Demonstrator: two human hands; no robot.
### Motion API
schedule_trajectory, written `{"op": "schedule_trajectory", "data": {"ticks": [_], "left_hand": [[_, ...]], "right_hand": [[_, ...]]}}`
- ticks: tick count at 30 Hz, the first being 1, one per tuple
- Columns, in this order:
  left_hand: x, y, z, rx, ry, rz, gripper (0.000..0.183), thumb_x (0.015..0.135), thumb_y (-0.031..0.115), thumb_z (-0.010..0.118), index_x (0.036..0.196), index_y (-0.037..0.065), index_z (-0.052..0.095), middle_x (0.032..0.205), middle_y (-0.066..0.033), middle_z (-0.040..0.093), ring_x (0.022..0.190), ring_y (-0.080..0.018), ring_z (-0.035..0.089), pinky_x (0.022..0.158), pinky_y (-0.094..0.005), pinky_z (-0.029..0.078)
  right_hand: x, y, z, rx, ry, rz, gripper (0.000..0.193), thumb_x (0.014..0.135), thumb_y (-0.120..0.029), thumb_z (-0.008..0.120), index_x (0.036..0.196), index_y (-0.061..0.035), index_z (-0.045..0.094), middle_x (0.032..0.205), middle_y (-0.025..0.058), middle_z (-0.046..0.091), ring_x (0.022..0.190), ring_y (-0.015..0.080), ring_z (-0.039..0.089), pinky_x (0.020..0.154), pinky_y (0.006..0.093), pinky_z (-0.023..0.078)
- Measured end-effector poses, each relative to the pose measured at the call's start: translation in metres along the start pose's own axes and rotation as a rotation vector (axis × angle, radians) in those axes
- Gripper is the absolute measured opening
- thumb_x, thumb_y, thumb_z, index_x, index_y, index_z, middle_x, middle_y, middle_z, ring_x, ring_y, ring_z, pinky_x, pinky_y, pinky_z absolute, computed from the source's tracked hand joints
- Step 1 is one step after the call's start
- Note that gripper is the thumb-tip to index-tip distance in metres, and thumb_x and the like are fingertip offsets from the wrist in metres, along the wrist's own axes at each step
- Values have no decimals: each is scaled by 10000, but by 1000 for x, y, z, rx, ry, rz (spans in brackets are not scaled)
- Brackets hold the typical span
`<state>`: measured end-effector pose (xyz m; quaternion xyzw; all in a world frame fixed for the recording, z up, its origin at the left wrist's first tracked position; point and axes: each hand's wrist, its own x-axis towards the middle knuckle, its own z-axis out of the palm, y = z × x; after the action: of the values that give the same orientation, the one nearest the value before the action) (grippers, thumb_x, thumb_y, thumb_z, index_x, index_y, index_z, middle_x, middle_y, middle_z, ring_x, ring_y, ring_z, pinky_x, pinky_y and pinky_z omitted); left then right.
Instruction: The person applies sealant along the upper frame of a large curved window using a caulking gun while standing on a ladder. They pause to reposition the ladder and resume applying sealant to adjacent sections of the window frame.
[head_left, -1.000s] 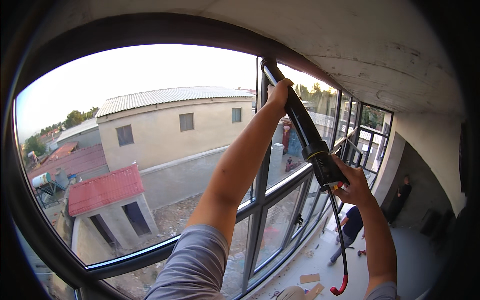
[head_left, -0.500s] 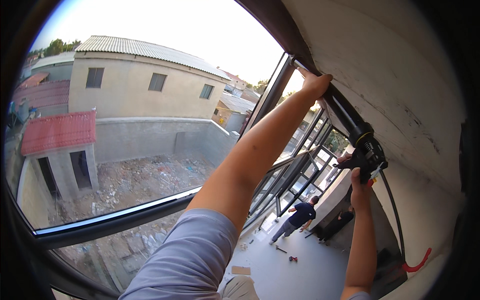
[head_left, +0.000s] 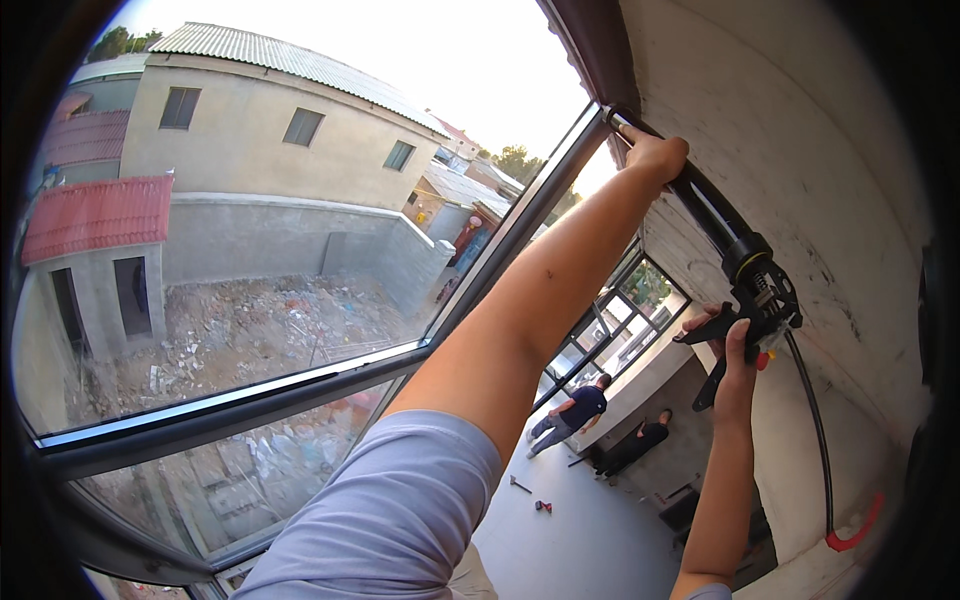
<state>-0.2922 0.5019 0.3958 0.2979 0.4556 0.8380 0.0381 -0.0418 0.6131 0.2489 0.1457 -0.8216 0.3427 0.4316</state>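
Note:
A black caulking gun (head_left: 712, 215) with a long tube slants from the upper corner of the window frame (head_left: 520, 235) down to the right. My left hand (head_left: 655, 158) is closed round the front of its tube, close to the frame's top and the wall. My right hand (head_left: 736, 355) grips the handle below the gun's rear body, its fingers partly hidden by the black levers. The nozzle tip is beside the frame corner; whether it touches cannot be made out. A thin black hose (head_left: 815, 420) hangs from the rear of the gun.
A bare, scuffed wall (head_left: 770, 120) runs along the right. Far below, a person in dark clothes (head_left: 580, 410) stands on the pale floor (head_left: 560, 560), with another person (head_left: 640, 442) beside them. A hammer (head_left: 520, 485) and a red-and-black tool (head_left: 543, 507) lie there. Outside is a rubble-strewn yard (head_left: 250, 320).
The view has turned, so the yard sits further left. Both hands and the gun appear slightly further right, still held the same way. A black lever now shows below the right hand's grip.

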Motion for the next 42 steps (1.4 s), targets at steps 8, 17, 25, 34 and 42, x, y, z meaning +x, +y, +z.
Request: {"op": "schedule_trajectory", "data": {"ticks": [8,17,25,34,42], "left_hand": [[5,-1,3,30,66,-44,1161,868,296,634,1599,86,-243,1274,-256,599,834,-317,716,713,-405,605],[-1,-6,1,-58,114,-155,1137,905,322,650,1617,146,-219,1325,-220,602,955,-308,722,730,-444,626],[-20,-14,-14,-64,114,-190,1147,867,276,656,1631,113,-184,1360,-227,595,1070,-322,696,786,-415,624],[-34,-22,-20,-112,166,-226,1160,842,247,651,1629,85,-186,1373,-237,584,1108,-315,667,846,-398,577],[-47,-23,-30,-218,182,-252,1162,838,172,667,1633,84,-176,1256,-221,634,968,-281,694,792,-388,586]], "right_hand": [[-5,-20,11,28,5,22,643,1043,-628,463,1137,-2,576,983,106,675,968,231,684,1018,380,471],[-13,-34,12,26,59,120,614,1015,-649,513,1005,-39,588,849,84,650,815,203,671,797,339,529],[-24,-51,17,20,55,263,621,985,-684,536,947,-66,567,812,65,622,739,171,660,625,315,537],[-28,-57,12,-58,31,328,634,1021,-682,450,871,-70,523,698,53,541,651,161,583,704,286,507],[-40,-78,23,-71,71,364,599,994,-654,547,876,-68,517,743,51,555,588,129,557,566,278,512]]}}
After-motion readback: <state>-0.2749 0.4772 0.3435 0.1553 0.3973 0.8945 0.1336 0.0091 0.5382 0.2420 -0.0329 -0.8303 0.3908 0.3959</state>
